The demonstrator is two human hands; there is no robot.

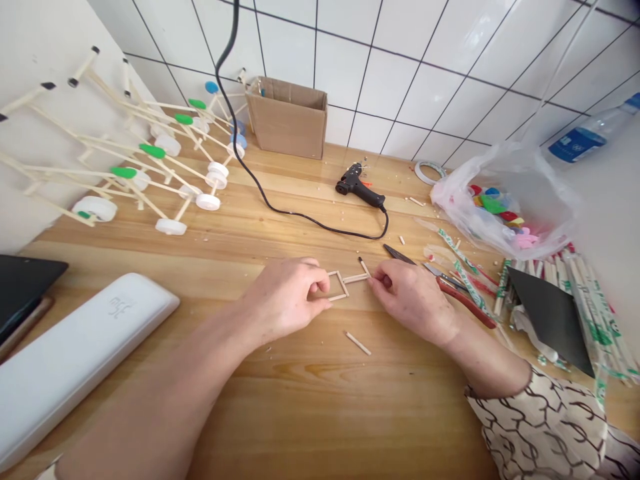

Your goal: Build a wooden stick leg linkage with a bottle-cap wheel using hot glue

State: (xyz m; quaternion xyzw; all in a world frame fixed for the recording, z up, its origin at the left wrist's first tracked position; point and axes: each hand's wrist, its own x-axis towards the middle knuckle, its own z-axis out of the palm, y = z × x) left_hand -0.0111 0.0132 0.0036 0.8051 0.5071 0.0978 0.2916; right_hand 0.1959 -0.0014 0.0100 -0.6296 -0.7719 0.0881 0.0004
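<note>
Between my hands is a small wooden stick frame [342,283], a squarish shape with one stick running out to the right and a short dark-tipped crosspiece at that end. My left hand [287,293] pinches the left side of the frame, covering part of it. The fingers of my right hand [413,293] are closed on the crosspiece end. Nearer to me, a loose short stick [359,343] lies on the wooden table [310,413]. Just behind my right hand, pliers with red handles [467,303] are partly covered by it.
A black glue gun [360,187] with its cord lies farther back, before a cardboard box [287,120]. Stick-built wheeled models [170,173] stand left. At right are a plastic bag of colourful pieces [505,200], tape [429,172] and wrapped sticks [595,313]. A white device [85,367] lies front left.
</note>
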